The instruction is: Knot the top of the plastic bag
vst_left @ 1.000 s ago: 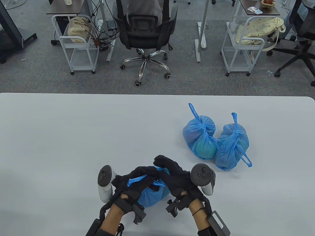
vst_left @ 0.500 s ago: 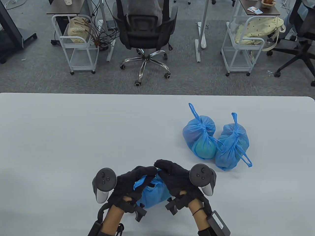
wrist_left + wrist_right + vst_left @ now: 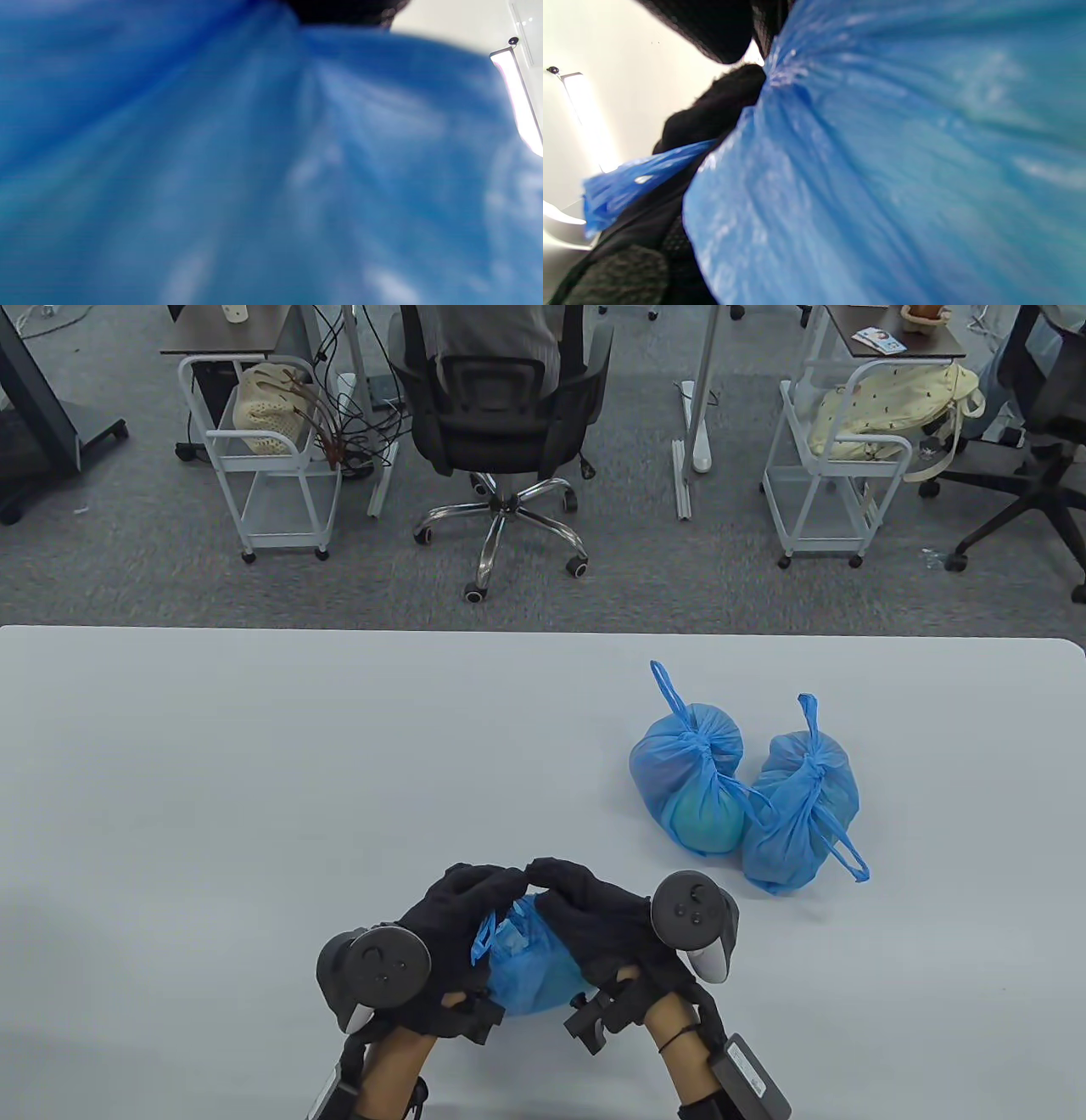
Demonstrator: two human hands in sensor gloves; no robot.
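Note:
A filled blue plastic bag (image 3: 533, 971) sits at the table's near edge between my two gloved hands. My left hand (image 3: 462, 912) and right hand (image 3: 585, 903) meet over the bag's top and grip its blue handles there; one handle loop (image 3: 484, 937) sticks out below the left fingers. The knot area is hidden under my fingers. The left wrist view is filled by blurred blue bag plastic (image 3: 254, 169). The right wrist view shows the bag's gathered neck (image 3: 882, 169), black gloved fingers (image 3: 712, 114) against it and a handle end (image 3: 628, 186).
Two other blue bags, each knotted at the top, lie side by side on the right of the white table (image 3: 254, 780): one (image 3: 691, 785) and one (image 3: 802, 814). Beyond the far edge stand an office chair (image 3: 501, 415) and white carts (image 3: 263, 458).
My left hand has rolled over and moved right, its tracker now nearer me; the fingers of both hands have closed together over the bag top. The loose handle end has shifted down.

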